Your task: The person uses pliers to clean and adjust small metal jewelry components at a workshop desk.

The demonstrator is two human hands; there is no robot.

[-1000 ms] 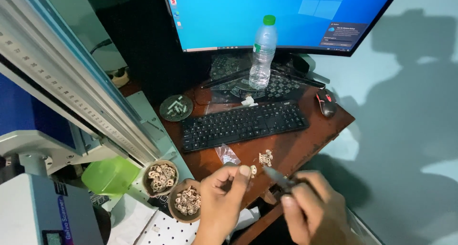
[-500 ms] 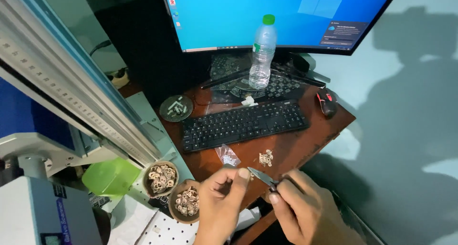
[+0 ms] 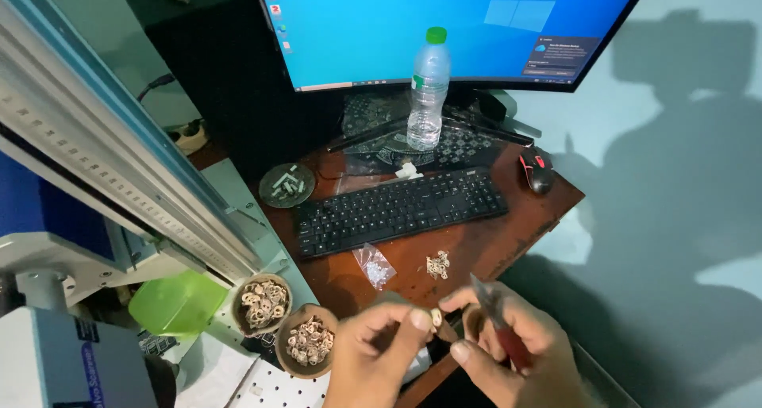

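Pale bead (image 3: 435,318) pinched in left hand (image 3: 381,352) fingertips, near keyboard (image 3: 401,209); right hand (image 3: 508,348) clenched on pliers (image 3: 496,321) just beside; risk: bead slips, drops off desk (image 3: 476,249) edge if pinch loosens

A bright blue monitor screen (image 3: 413,27) is glowing above a black keyboard (image 3: 397,209), a green-capped clear plastic bottle (image 3: 426,90) and a reddish-brown wooden desk (image 3: 492,241).

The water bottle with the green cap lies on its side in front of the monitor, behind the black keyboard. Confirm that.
Not quite: the water bottle stands upright, not on its side, as the head view shows. It is in front of the monitor, behind the black keyboard.
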